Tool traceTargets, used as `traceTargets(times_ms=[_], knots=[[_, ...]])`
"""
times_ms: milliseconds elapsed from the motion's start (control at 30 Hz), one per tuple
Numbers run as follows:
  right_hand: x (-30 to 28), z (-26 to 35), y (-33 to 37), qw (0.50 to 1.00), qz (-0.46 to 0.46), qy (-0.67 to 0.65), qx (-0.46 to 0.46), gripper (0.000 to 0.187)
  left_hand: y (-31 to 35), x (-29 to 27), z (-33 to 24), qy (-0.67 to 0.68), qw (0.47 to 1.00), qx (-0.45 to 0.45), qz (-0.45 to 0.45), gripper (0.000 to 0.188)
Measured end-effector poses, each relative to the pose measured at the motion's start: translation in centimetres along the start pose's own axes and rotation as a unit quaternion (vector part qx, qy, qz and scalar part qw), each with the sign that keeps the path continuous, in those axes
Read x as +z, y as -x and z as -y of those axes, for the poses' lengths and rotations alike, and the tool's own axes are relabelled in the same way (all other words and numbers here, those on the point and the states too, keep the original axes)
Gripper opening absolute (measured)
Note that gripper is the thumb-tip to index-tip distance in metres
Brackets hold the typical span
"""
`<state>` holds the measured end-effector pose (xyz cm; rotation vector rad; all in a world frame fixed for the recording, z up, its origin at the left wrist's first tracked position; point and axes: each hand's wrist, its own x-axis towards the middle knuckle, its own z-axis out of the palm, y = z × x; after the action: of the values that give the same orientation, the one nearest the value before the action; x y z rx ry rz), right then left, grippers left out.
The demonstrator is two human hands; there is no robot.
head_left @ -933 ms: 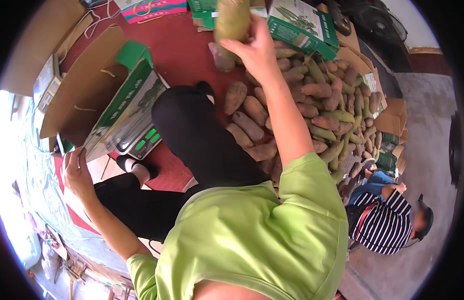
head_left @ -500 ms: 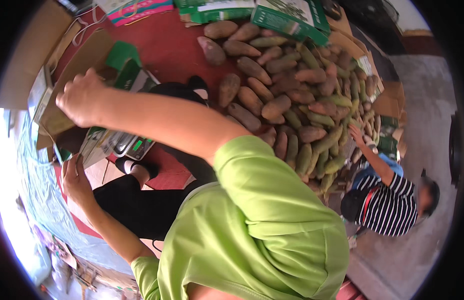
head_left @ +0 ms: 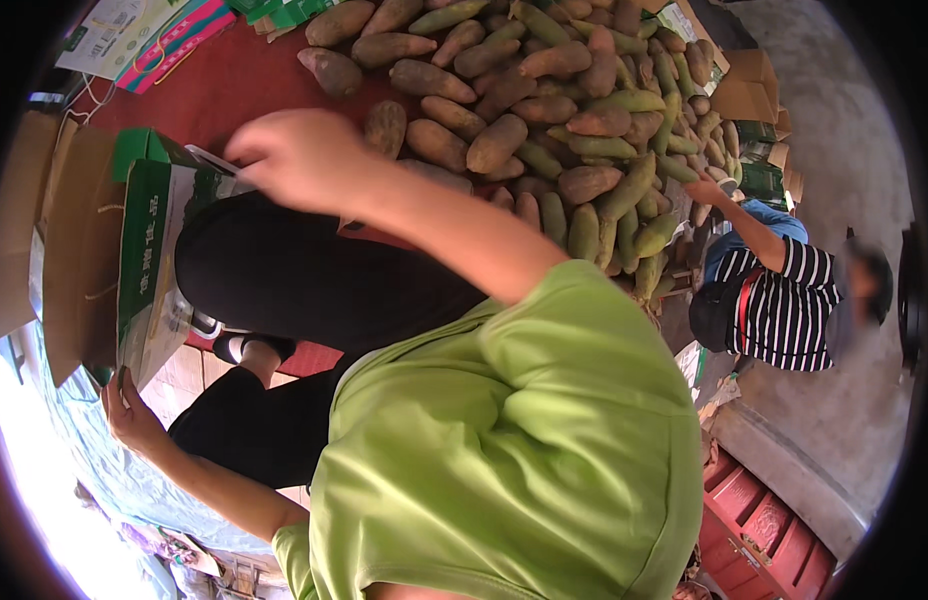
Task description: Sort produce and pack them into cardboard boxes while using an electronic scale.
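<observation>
An open cardboard box [head_left: 144, 285], printed green and white outside and plain brown inside, stands at the left beside my bent leg. My left hand [head_left: 136, 418] is closed on its near lower corner, thumb and fingers pinching the edge. Over my thigh, close to the box's far end, my right hand [head_left: 299, 160] is raised and smeared by motion. Its fingers look bent, but whether anything is in them cannot be made out. Just beyond it lies a large heap of long, oval brown and green produce [head_left: 494, 140] on the red floor covering.
A pink and white carton [head_left: 169, 50] stands at the far left. At the right, a person in a striped shirt [head_left: 779, 310] reaches toward the heap, near brown cartons [head_left: 749, 85]. Red crates [head_left: 764, 520] stand at the lower right.
My right hand has moved right, away from above the box. The box now stands more upright, its green printed side showing; the scale is mostly hidden. The view has shifted.
</observation>
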<state>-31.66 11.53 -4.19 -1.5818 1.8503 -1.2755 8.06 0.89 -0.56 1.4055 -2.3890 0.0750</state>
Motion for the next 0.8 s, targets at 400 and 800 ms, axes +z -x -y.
traceTargets(times_ms=[400,800], knots=[[-22.7,-20.6,31.9,0.830,-0.008,0.304,0.468,0.044,0.0,0.4,0.6,-0.003,1.000,-0.012,0.003,0.016],[-16.6,-20.0,37.6,0.631,-0.150,0.221,0.728,0.076,0.2,-0.1,0.0,0.002,0.999,-0.035,0.009,0.014]])
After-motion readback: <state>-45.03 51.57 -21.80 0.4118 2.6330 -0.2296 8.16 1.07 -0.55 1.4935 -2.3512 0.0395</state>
